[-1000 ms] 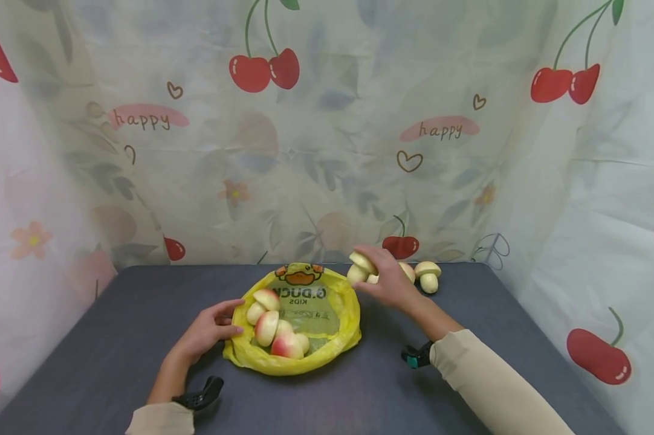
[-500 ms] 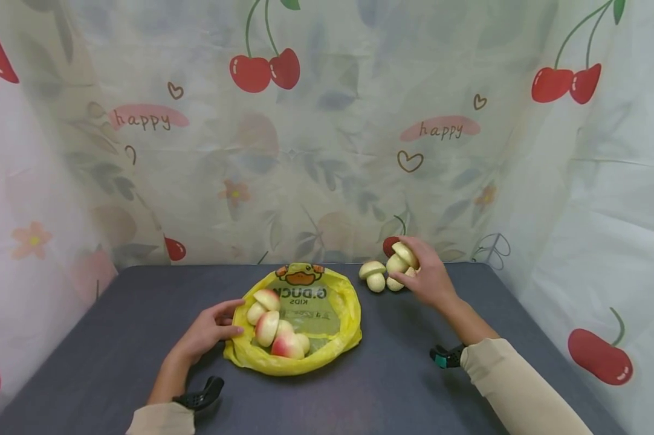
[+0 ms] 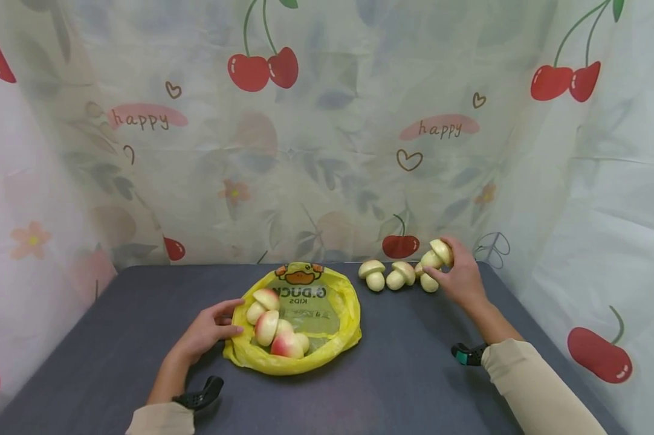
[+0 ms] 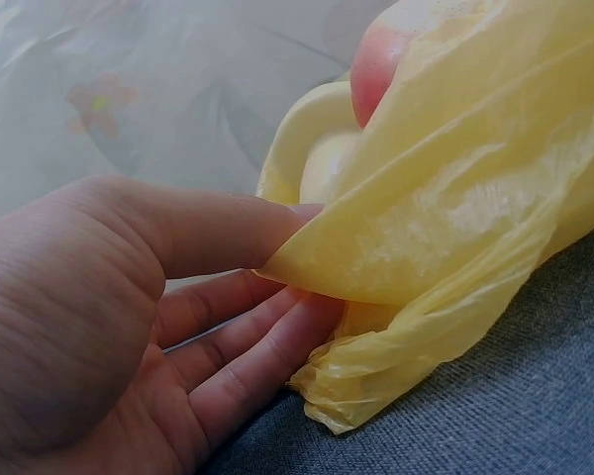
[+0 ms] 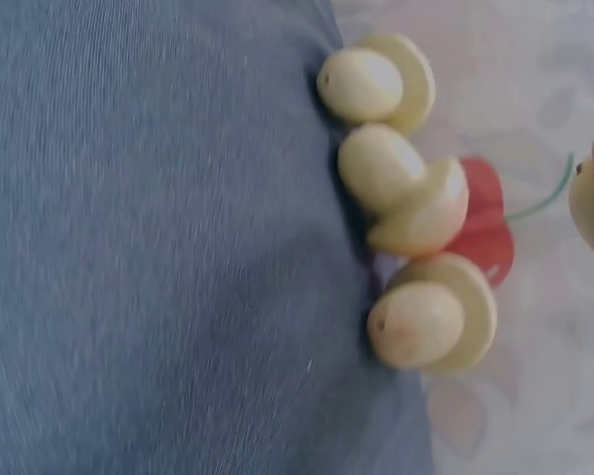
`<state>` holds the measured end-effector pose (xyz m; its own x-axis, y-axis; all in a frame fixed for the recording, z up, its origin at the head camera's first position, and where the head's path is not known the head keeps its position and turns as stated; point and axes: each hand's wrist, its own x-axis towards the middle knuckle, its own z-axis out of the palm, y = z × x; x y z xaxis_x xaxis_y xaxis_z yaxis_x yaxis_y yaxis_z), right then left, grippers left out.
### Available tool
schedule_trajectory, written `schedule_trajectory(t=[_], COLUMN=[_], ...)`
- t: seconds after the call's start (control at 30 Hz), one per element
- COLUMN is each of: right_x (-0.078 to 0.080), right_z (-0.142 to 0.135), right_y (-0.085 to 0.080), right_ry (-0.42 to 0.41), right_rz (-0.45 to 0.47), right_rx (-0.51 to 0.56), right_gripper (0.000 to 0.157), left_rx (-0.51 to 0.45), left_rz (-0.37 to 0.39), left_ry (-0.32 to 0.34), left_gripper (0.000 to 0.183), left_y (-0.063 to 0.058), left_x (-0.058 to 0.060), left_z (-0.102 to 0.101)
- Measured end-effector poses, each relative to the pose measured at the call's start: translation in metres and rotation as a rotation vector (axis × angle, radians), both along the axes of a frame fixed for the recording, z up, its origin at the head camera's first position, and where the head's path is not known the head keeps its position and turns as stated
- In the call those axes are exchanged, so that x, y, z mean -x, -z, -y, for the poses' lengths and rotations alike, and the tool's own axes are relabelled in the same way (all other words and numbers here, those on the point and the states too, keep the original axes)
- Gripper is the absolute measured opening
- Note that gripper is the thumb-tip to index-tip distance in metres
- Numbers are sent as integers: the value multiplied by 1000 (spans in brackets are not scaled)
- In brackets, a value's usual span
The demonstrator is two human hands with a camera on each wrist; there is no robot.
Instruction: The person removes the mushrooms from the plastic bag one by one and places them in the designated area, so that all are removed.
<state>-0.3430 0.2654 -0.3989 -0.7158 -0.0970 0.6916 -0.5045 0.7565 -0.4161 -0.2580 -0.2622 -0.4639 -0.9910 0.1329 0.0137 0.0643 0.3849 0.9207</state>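
Observation:
My left hand [image 3: 211,326] pinches the left rim of a yellow plastic bag [image 3: 350,314]; in the left wrist view the thumb lies inside the rim and the fingers outside. Several toy mushrooms with red-tinged caps, such as this mushroom [image 3: 288,345], lie in the bag. At the back right, my right hand [image 3: 463,279] holds up a cream toy mushroom [image 3: 436,254] by its cap. Behind and below it stands a mushroom [image 3: 428,283], partly covered. To its left are two more, a mushroom [image 3: 401,275] and a mushroom [image 3: 372,275]. The right wrist view catches only the held mushroom's edge [image 5: 592,213].
A dark blue-grey cloth [image 3: 327,399] covers the table. Right behind the row of mushrooms hangs a printed curtain [image 3: 327,151] with cherries, which also closes off both sides. A black band [image 3: 470,354] sits on the right wrist.
My right hand has moved rightward along the row, holding a mushroom up and uncovering the mushrooms to its left. The left hand and the bag have stayed in place.

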Motion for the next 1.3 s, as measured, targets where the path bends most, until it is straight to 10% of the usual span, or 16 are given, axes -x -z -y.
schedule_trajectory(t=[1.3], right_x=[24], right_z=[-61], right_y=[45], right_ry=[212], right_rz=[437], right_rx=[-105], right_gripper=[73], left_rx=[-20], left_rz=[15], left_ry=[-12], left_gripper=[65], left_y=[1], left_x=[0], left_z=[-1])
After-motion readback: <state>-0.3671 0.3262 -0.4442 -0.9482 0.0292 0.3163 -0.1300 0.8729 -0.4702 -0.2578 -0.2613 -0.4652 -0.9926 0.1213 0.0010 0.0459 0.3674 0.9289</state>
